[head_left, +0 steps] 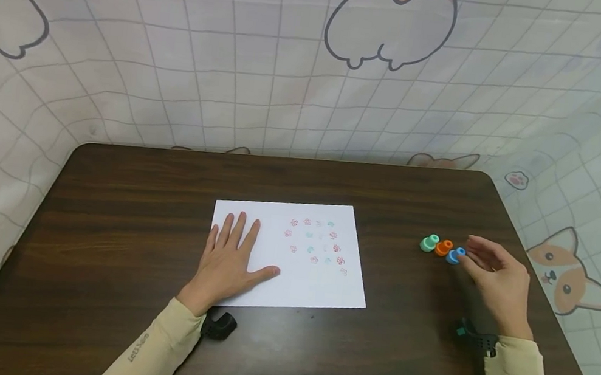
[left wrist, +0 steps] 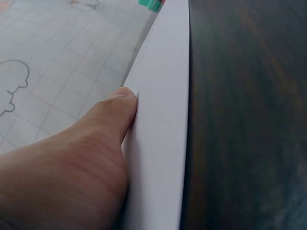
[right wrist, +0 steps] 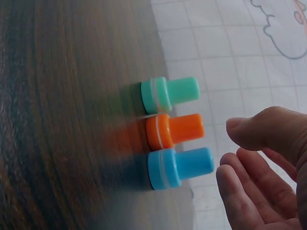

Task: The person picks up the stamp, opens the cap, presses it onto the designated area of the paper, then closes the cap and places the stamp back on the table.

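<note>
A white sheet of paper [head_left: 312, 289] with small red and green paw-like prints lies mid-table. Spread flat on its left part is my left hand [head_left: 227, 268]; the left wrist view shows its thumb [left wrist: 122, 103] along the sheet. To the right, three small toy stamps stand upright in a row: green [head_left: 429, 244], orange [head_left: 443, 248] and blue [head_left: 455, 256]. My right hand [head_left: 498, 284] is just beside the blue one, fingers loosely bent and thumb apart. In the right wrist view a gap shows between the fingertips [right wrist: 225, 175] and the blue stamp's handle.
The dark wooden table [head_left: 108, 240] has rounded far corners. A white grid-patterned cloth [head_left: 207, 80] with cartoon dogs hangs behind it and at both sides. Black wrist-worn gear [head_left: 220, 327] sits at the left wrist, with more [head_left: 479, 341] at the right wrist.
</note>
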### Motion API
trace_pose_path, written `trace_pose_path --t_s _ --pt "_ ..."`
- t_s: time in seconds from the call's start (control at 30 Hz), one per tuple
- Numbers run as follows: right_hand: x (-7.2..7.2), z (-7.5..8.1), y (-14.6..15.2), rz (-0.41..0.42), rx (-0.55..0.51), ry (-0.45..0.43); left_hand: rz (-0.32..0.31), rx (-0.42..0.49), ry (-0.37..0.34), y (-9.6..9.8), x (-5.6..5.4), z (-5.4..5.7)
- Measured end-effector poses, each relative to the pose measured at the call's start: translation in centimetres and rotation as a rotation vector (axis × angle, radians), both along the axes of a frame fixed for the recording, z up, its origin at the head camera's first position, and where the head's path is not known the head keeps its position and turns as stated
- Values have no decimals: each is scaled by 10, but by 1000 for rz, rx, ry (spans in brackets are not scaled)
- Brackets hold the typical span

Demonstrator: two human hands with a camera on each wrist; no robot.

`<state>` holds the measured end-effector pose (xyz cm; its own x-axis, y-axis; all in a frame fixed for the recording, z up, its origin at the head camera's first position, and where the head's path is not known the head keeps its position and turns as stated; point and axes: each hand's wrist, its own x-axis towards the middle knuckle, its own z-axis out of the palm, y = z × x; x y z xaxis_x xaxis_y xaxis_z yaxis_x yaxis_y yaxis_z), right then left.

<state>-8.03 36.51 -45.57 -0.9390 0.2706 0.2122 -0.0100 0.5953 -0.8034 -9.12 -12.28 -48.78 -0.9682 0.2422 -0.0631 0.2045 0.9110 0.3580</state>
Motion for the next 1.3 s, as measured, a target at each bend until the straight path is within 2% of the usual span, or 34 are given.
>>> trace_pose_path --t_s 0.3,0.57,0.97,1.3 --pt "-4 -4 -3 -11 88 28 4 -8 8 0 -1 0" --pt "-3 -6 -3 -25 149 -12 0 -22 17 0 0 -2" --pt "-4 -16 -4 27 229 25 5 -28 9 0 1 0" --pt "-5 -12 -4 46 273 38 5 -22 14 0 0 -1"
